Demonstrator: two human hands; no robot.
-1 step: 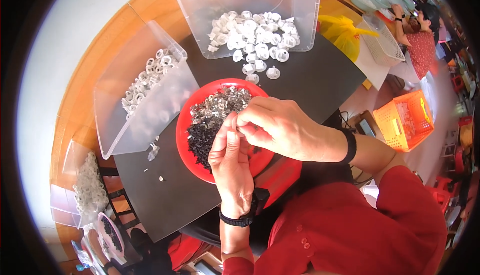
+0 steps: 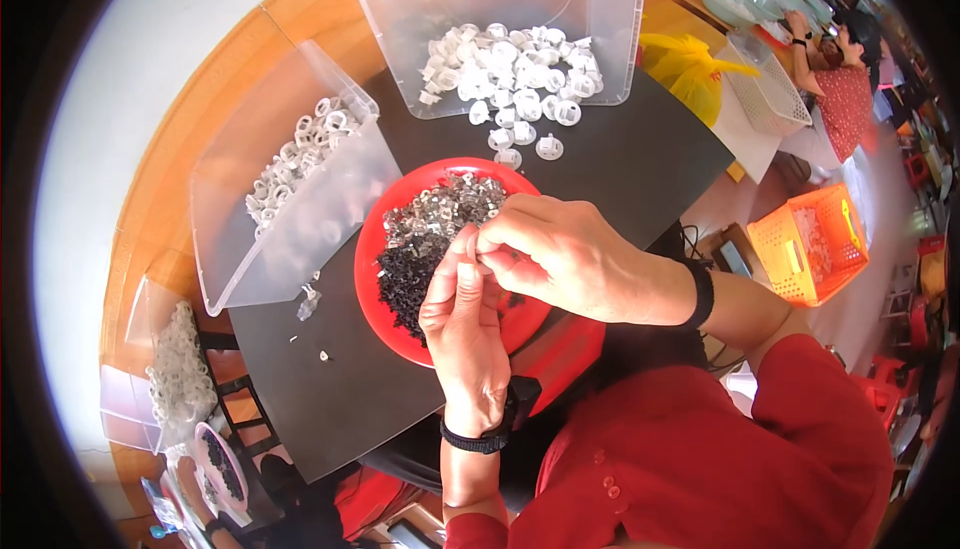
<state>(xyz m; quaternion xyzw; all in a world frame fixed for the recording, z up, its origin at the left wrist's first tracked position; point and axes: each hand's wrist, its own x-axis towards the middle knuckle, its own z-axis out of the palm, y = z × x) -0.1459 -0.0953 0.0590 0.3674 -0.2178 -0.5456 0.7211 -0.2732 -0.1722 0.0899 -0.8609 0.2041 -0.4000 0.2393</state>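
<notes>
1. My left hand (image 2: 465, 334) sits over the near right part of the red plate (image 2: 372, 249), palm turned up, fingers curled in narrow, thumb tip raised to meet my right.
2. My right hand (image 2: 565, 254) comes in from the right and lies across the plate's right side. Its fingertips (image 2: 485, 247) are pinched tight against my left thumb.
3. Whatever small part sits in that pinch is hidden by the fingers; I cannot tell what it is or which hand grips it.
4. The plate rests on the black mat (image 2: 640, 159), just near of the middle. It holds two heaps: shiny metal bits (image 2: 440, 214) on the far side, black bits (image 2: 405, 274) nearer and left, touching each other.
5. Far of the plate, a clear bin (image 2: 600, 9) lies tipped on the mat, white caps (image 2: 510, 69) spilling from its mouth. A few loose caps lie just beside the plate's far rim.
6. Left of the plate, a second clear bin (image 2: 250, 239) is tilted, with white rings (image 2: 300, 154) piled at its far end.
7. Black bands on both wrists; red sleeves.
8. Far right, well apart: an orange basket (image 2: 810, 244) on the floor, a yellow bag (image 2: 685, 69), and another person (image 2: 845, 84) at a table.
</notes>
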